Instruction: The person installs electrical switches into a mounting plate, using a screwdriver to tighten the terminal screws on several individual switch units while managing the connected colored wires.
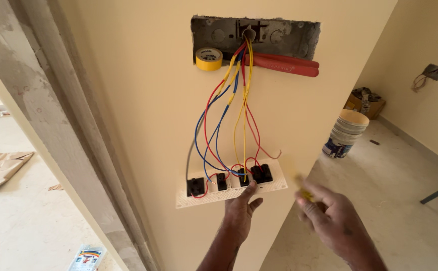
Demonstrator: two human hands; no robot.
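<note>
My left hand (242, 211) holds up a white switch plate (274, 186) from below, its back side facing me with several black switch modules (261, 173) on it. Red, blue and yellow wires (239, 100) run from the modules up into an open metal wall box (279, 36). My right hand (329, 216) is lower right of the plate, blurred, closed on a small yellow-handled tool (303, 189) that I cannot make out clearly. A yellow roll of tape (209, 58) and red-handled pliers (289, 65) rest on the box's lower edge.
A grey door frame (68, 135) runs down the left. A white bucket (345, 133) and a cardboard box (364, 103) stand on the floor at right. A second wall box with wires (432, 73) is on the far wall. A small packet (86, 257) lies on the floor.
</note>
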